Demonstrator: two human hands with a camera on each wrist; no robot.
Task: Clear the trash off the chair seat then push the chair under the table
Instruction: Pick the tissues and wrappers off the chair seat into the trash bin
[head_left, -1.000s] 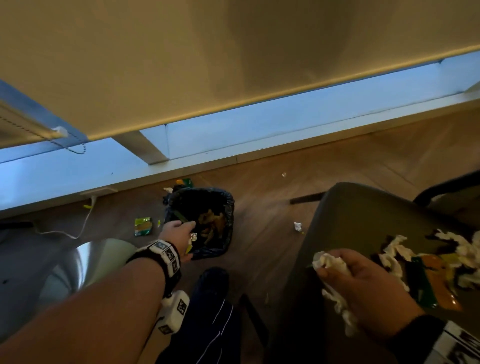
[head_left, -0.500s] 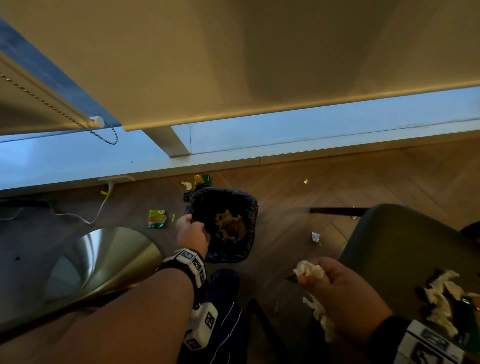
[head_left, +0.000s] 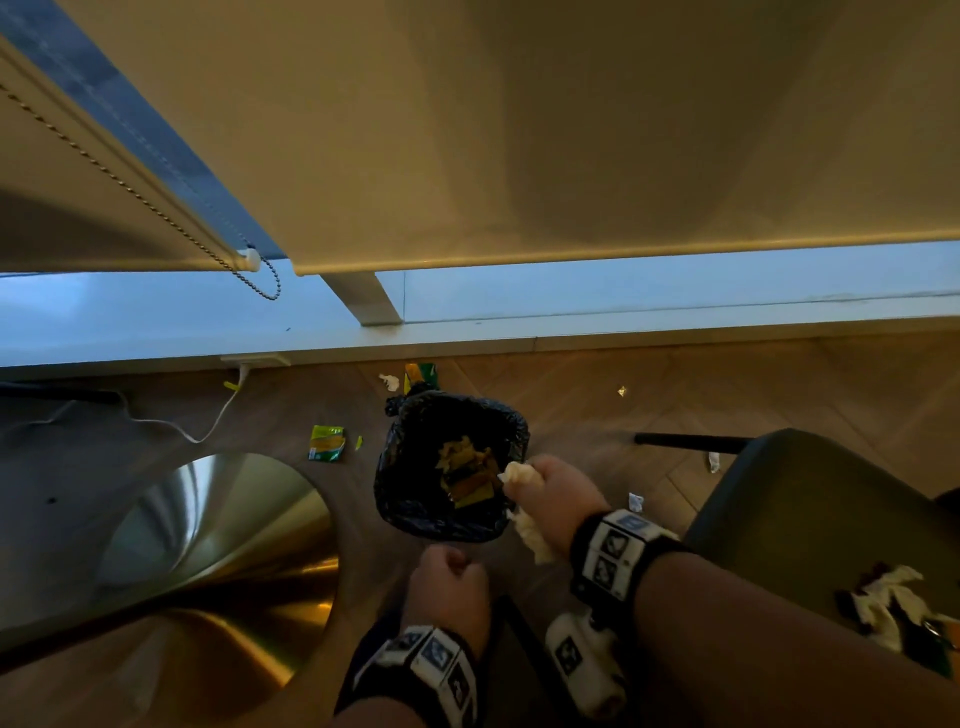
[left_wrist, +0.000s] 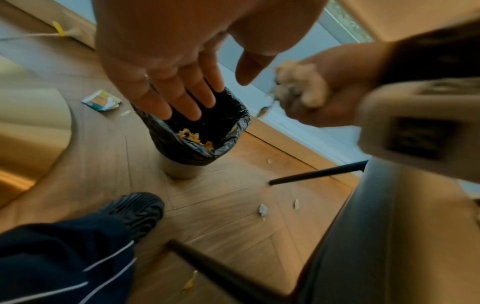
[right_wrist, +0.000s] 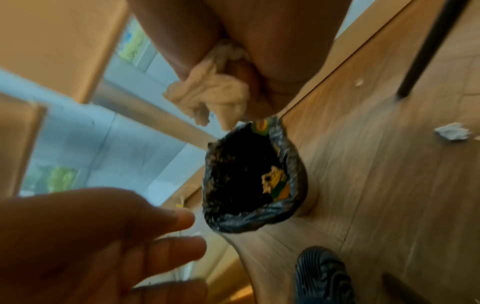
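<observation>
At about 3 o'clock of the bin rim, the right hand clenches a tissue wad w/ a tail dangling outside, so it may drop onto the floor; left hand hangs relaxed, empty; more trash sits on chair seat.

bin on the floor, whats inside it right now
Inside the bin, lined with a black bag, lie yellow and green wrappers. Anything beneath them is hidden. The tissue is in the right hand, not inside.
</observation>
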